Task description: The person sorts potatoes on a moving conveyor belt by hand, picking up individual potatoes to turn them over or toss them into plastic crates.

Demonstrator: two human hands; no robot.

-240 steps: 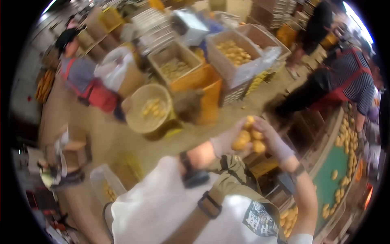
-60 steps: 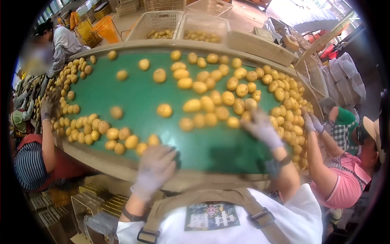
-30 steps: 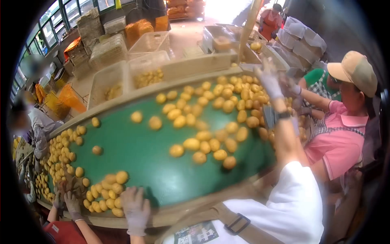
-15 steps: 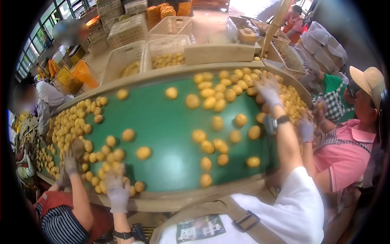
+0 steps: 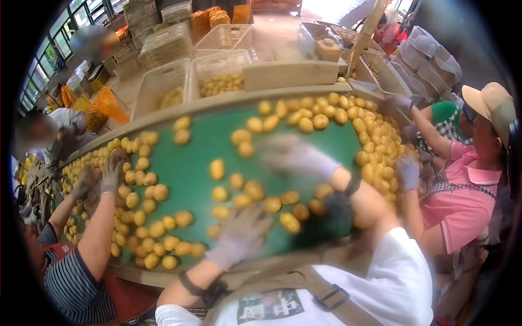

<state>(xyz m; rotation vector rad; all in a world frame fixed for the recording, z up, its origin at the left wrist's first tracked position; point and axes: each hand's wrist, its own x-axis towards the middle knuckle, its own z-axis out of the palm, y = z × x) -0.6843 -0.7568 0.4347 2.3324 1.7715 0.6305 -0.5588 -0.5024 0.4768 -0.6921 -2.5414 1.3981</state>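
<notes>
Many yellow potatoes (image 5: 289, 223) lie on a green belt (image 5: 190, 157). My left hand (image 5: 242, 231), in a pale glove, reaches over the near middle of the belt with its fingers stretched out, close to several potatoes. Further up the belt, my right hand (image 5: 299, 155), also gloved, is smeared by motion, so its fingers cannot be made out. Nearest to it are loose potatoes (image 5: 246, 149) on its left. A dense heap of potatoes (image 5: 375, 146) covers the belt's right end, and another group (image 5: 157, 228) spreads over the left part.
At the left, a co-worker's gloved hands (image 5: 112, 171) are among potatoes. Right of me, a person in a pink shirt (image 5: 462, 201) has a gloved hand (image 5: 409, 171) by the heap. Crates (image 5: 163, 81) stand beyond the belt's far rim (image 5: 217, 100).
My left hand has moved right from the left-hand potatoes to the belt's near middle. My right hand has swung left and nearer, away from the right heap. Potatoes have shifted along the belt.
</notes>
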